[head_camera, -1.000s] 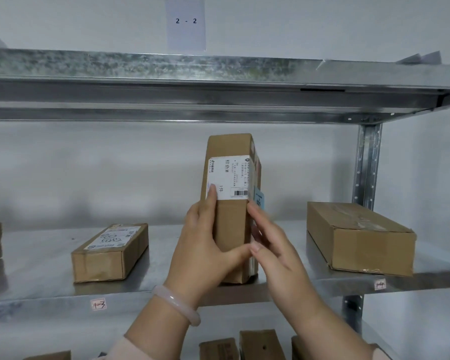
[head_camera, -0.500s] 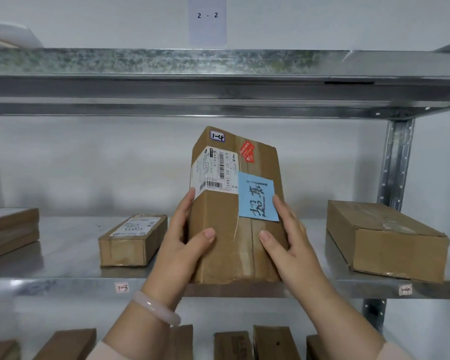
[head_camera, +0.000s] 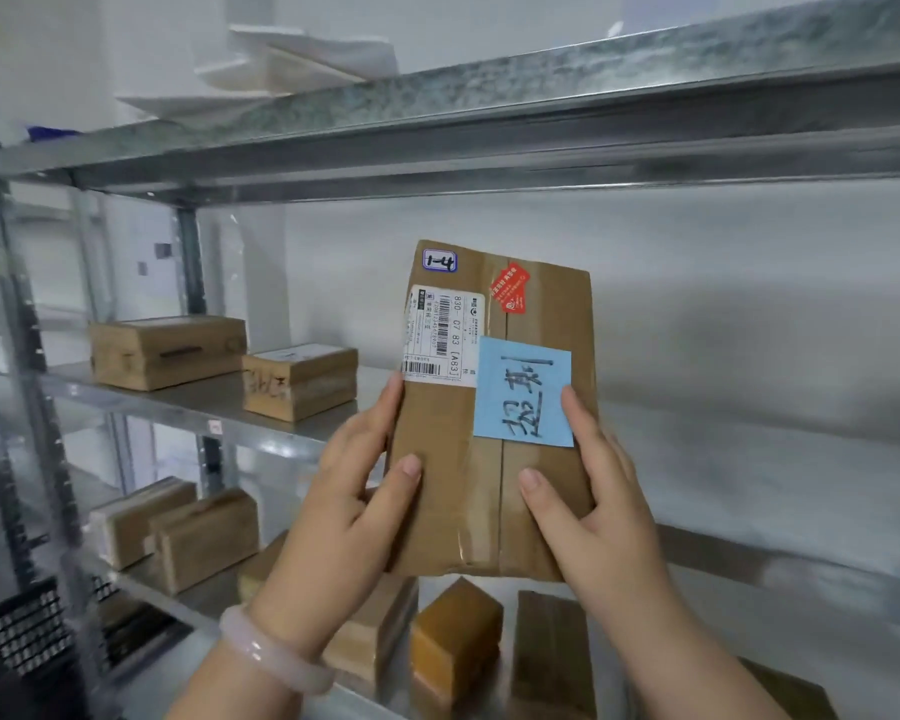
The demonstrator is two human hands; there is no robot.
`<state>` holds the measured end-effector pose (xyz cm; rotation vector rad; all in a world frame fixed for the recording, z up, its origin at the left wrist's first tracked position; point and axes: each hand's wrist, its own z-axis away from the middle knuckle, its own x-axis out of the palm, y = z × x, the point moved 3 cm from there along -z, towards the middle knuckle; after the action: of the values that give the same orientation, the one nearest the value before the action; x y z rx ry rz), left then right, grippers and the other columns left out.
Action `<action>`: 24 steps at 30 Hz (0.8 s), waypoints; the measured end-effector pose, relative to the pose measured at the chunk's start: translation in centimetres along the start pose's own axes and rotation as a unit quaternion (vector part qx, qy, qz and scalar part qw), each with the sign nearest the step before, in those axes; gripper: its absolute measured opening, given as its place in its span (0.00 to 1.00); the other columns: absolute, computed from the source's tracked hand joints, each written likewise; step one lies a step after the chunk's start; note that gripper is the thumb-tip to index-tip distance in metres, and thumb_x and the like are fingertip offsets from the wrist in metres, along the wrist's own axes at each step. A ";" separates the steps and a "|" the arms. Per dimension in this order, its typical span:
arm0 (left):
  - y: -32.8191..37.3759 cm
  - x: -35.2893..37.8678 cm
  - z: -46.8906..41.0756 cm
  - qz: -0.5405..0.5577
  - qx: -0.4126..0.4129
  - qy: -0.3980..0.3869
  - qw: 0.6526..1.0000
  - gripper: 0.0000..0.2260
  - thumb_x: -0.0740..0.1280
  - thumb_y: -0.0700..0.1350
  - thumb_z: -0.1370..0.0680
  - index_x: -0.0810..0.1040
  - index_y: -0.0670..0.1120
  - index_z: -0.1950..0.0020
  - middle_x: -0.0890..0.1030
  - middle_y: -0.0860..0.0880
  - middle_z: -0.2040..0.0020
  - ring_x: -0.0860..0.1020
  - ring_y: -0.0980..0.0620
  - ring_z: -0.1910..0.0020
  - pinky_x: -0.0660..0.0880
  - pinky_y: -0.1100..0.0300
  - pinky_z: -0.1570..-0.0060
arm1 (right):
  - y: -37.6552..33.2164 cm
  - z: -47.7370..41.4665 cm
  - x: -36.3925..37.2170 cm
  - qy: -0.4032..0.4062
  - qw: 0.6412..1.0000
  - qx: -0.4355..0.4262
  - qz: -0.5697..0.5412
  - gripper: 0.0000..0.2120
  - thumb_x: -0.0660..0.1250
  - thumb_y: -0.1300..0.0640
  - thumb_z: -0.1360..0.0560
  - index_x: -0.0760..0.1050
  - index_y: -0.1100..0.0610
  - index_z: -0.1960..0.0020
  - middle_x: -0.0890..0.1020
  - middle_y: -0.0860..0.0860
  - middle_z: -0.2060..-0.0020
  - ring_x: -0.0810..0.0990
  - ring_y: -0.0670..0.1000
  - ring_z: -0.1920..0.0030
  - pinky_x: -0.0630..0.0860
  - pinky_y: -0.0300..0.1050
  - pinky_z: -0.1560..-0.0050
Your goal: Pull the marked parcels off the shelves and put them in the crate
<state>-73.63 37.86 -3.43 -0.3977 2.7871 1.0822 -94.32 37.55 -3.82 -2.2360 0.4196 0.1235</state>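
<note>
A brown cardboard parcel (head_camera: 463,491) is held upright in front of the shelf, clear of the shelf board. It bears a white shipping label, a red sticker, a small "1-4" tag and a blue handwritten note (head_camera: 526,392). My left hand (head_camera: 349,517) grips its left edge, thumb on the front. My right hand (head_camera: 598,511) grips its right edge, thumb on the front. A black slatted crate (head_camera: 27,636) shows at the lower left, partly cut off by the shelf post.
Two brown boxes (head_camera: 167,350) (head_camera: 302,379) lie on the middle shelf (head_camera: 219,407) to the left. Several more boxes (head_camera: 198,532) sit on the lower shelf below the parcel. The upper shelf beam (head_camera: 489,148) runs overhead with white packets (head_camera: 281,65) on top.
The parcel has come off the shelf toward me, still held in both hands. My view has swung left, bringing the left boxes, the shelf post and the crate into sight.
</note>
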 end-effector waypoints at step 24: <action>-17.6 -45.9 18.2 -0.232 -0.244 0.161 0.928 0.36 0.77 0.45 0.30 0.63 0.67 0.30 0.69 0.60 0.34 0.67 0.70 0.36 0.65 0.69 0.33 | -5.9 11.1 54.2 -0.293 0.952 0.016 -0.093 0.34 0.72 0.50 0.28 0.58 0.24 0.33 0.60 0.27 0.32 0.57 0.33 0.29 0.58 0.37 0.30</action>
<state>-24.26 46.78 -18.54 -1.3175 2.4099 1.6805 -40.79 35.59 -19.04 -2.0689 -0.1116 0.6529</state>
